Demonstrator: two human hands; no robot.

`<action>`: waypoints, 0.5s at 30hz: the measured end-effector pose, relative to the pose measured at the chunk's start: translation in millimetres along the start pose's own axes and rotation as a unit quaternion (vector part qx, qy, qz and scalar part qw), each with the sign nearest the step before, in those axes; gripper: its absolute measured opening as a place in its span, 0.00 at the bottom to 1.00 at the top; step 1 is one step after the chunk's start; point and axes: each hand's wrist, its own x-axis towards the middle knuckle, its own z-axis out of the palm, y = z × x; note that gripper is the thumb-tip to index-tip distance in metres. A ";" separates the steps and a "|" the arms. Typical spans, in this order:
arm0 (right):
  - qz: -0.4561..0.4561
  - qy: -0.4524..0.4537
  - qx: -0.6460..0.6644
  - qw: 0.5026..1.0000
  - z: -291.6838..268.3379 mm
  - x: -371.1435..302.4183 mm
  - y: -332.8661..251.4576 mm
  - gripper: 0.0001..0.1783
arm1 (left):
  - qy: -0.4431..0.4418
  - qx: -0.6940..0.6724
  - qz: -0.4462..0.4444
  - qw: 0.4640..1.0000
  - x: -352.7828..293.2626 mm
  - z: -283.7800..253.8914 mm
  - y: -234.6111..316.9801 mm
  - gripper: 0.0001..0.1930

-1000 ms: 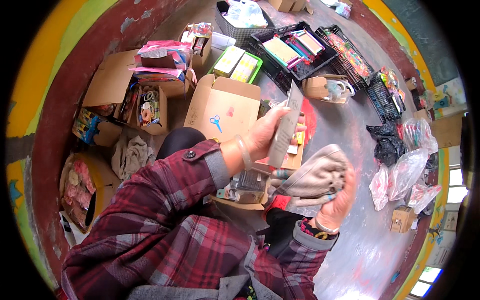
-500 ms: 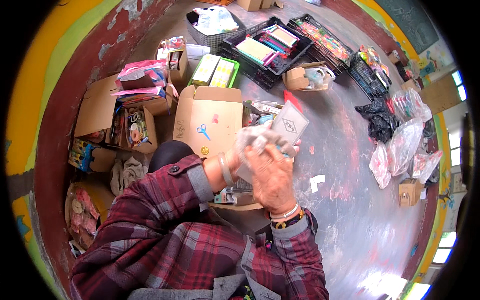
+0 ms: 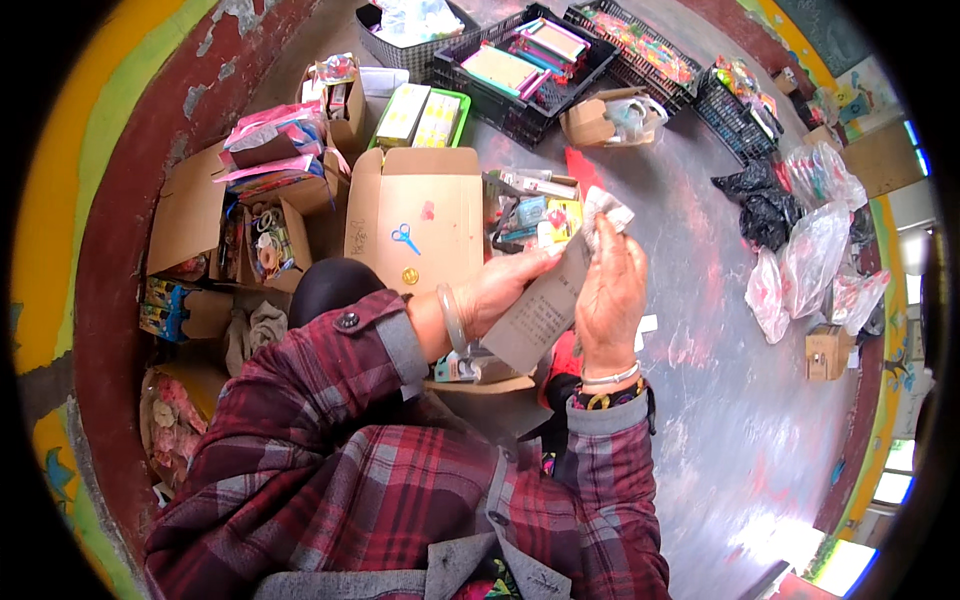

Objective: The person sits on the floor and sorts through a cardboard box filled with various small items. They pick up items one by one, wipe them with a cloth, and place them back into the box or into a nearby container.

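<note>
My left hand [image 3: 503, 290] grips a flat grey board or box [image 3: 540, 312] with dark print on its face, thumb along the upper edge. Red parts [image 3: 578, 168] show past its far end and below it; how they join is hidden. A crumpled whitish cloth [image 3: 612, 212] is pinched in the fingers of my right hand [image 3: 610, 300], right beside the board's edge. On the opened cardboard carton [image 3: 372, 200] left of my hands lie blue scissors [image 3: 405, 238] and a round gold disc [image 3: 410, 276]. Behind the board, an open box [image 3: 530, 216] holds mixed small packages.
Boxes of tape rolls [image 3: 268, 245] and pink packets [image 3: 275, 135] crowd the left. Farther off stand a green tray [image 3: 461, 118] with yellow-white boxes and a black crate [image 3: 470, 92] of colourful frames. Plastic bags [image 3: 815, 260] lie right, by a small carton [image 3: 828, 352].
The grey board has turned so its printed side shows. My hands have moved apart; the cloth, earlier bunched between them over the board, is now up in my right fingers.
</note>
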 end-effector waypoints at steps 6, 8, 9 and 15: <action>0.229 0.094 0.100 0.964 -11.7 -13.3 57.5 0.17 | -0.093 -0.082 0.027 0.992 -8.3 14.5 12.5 0.29; 0.315 0.139 0.326 0.881 -19.5 -19.4 69.7 0.17 | -0.112 -0.023 0.036 0.993 -13.3 -3.5 28.7 0.28; 0.332 0.146 0.346 0.866 -25.9 -22.5 74.4 0.17 | -0.123 0.009 0.039 0.992 -17.6 -9.3 35.1 0.27; 0.359 0.196 0.426 0.807 -58.8 -31.2 64.0 0.16 | 0.122 0.291 0.113 0.942 -47.6 -23.6 33.6 0.26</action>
